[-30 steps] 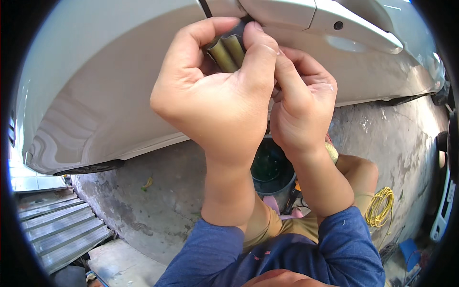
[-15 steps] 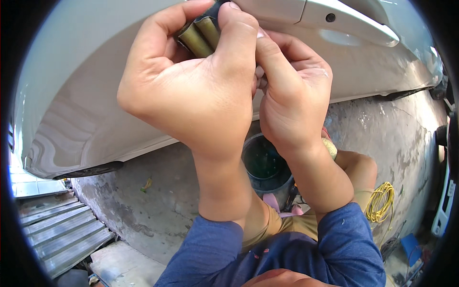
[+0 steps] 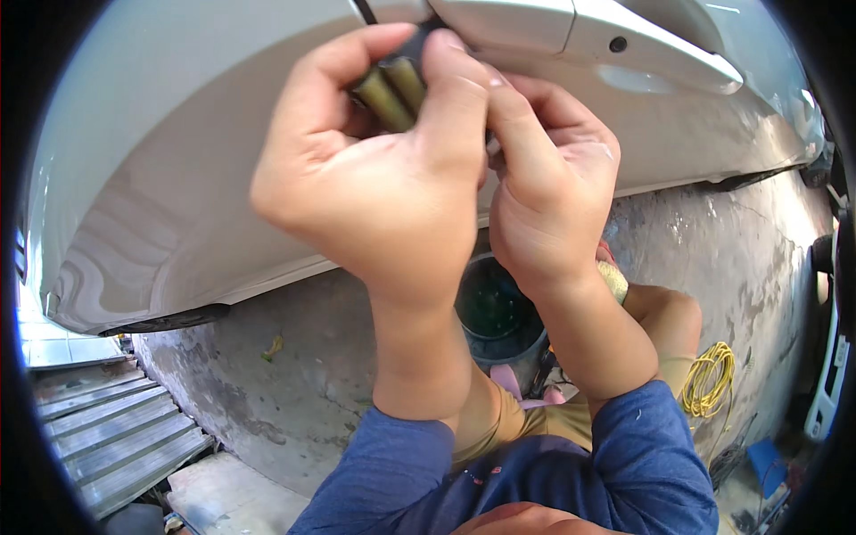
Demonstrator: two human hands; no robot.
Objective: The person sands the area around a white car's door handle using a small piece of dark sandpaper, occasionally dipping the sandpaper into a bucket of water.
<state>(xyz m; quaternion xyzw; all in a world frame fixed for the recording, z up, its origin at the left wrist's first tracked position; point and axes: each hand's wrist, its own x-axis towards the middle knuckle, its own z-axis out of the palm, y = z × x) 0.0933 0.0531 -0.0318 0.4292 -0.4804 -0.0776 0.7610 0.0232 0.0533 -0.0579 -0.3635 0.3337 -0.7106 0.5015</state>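
Note:
My left hand is closed around a ribbed olive-green tool handle, held up against the white car door just left of the door handle. Pressed against it from the right, my right hand has its fingers curled at the same spot by the door handle's inner end. What those fingers grip is hidden behind the left hand. The tool's tip is out of sight.
A dark green bucket stands on the concrete floor below my wrists. A coil of yellow cord lies at the right. Corrugated metal sheets lie at lower left. My knees in tan trousers are at the bottom.
Both hands have shifted up and slightly left along the door, the tool handle now nearer the top edge of the view. The grip looks unchanged.

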